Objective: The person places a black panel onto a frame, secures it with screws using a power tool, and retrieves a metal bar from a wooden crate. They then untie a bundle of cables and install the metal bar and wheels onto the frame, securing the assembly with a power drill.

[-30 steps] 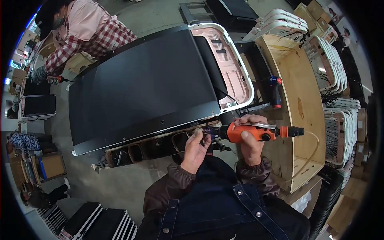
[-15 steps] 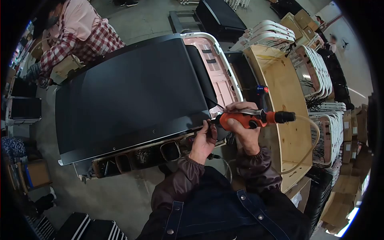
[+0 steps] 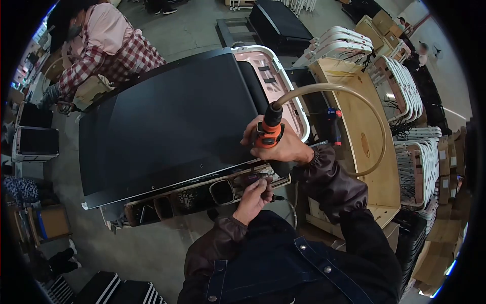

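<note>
My right hand is wrapped around an orange and black air screwdriver, which now stands upright over the near right corner of a large black panel. Its tip is hidden under the hand. A tan air hose arcs from its top end to the right. Just below the panel's edge, my left hand has thumb and fingers pinched together by the row of bins; whatever they hold is too small to make out. A pink and white plastic frame lies at the panel's right end.
Dark bins line the near side of the panel. A wooden box stands on my right, with a blue and red power tool beside it. White tube frames are stacked beyond. A co-worker in a checked shirt works at the far left.
The screwdriver has swung from lying sideways to upright, and my right hand has moved left over the panel corner. My left hand has left the panel edge and dropped towards the bins.
</note>
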Demonstrator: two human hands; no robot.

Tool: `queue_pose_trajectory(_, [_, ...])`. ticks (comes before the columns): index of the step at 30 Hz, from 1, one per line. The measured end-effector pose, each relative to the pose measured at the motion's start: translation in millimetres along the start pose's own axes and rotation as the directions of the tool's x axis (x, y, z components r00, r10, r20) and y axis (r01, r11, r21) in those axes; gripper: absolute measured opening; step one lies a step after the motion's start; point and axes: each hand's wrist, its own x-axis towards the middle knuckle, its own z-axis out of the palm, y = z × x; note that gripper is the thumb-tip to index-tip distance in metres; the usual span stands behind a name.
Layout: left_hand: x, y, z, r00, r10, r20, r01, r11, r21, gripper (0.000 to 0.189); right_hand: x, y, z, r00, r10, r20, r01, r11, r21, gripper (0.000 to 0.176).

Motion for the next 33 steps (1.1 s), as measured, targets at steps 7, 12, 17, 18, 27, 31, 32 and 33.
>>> queue_pose_trajectory(7, [-19.4, 8.3, -13.4, 0.998, 0.053, -0.042, -0.050, 0.997, 0.060, 0.026, -11.4, -4.9, 10.8, 0.992, 0.024, -0.127, -0.017, 0.998, 0.054, 0.029])
queue_pose_trajectory(12, [-37.1, 16.7, -18.2, 0.997, 0.068, -0.018, -0.066, 0.993, 0.102, 0.025, -15.8, 10.9, 19.0, 0.977, -0.061, -0.205, 0.084, 0.991, 0.106, 0.028])
queue_pose_trajectory(17, [-52.2, 19.6, -23.4, 0.997, 0.070, -0.043, -0.067, 0.995, 0.072, 0.029, -19.1, 19.3, 31.0, 0.968, -0.078, -0.240, 0.105, 0.989, 0.105, 0.031])
queue_pose_trajectory(18, [-54.1, 19.3, -28.0, 0.997, 0.070, -0.043, -0.067, 0.995, 0.072, 0.029, -17.9, 22.4, 36.3, 0.968, -0.076, -0.241, 0.106, 0.987, 0.117, 0.030])
queue_pose_trajectory(27, [-130.7, 50.2, -53.4, 0.971, 0.238, -0.033, -0.234, 0.968, 0.092, 0.022, -19.9, -35.1, 95.0, 0.975, 0.003, -0.220, 0.055, 0.965, 0.258, 0.035])
queue_pose_trajectory(31, [-178.2, 72.6, -60.9, 0.950, 0.305, -0.073, -0.302, 0.952, 0.053, 0.022, -28.9, -63.1, 134.2, 0.923, -0.023, -0.384, 0.272, 0.745, 0.609, 0.043])
queue_pose_trajectory(32, [-184.1, 75.5, -61.5, 0.943, 0.320, -0.094, -0.316, 0.947, 0.055, 0.022, -33.3, -69.2, 142.7, 0.910, 0.003, -0.415, 0.297, 0.692, 0.658, 0.044])
queue_pose_trajectory(33, [-189.5, 77.7, -61.4, 0.942, 0.327, -0.079, -0.325, 0.945, 0.031, 0.022, -34.0, -67.6, 148.9, 0.905, -0.007, -0.425, 0.332, 0.635, 0.698, 0.042])
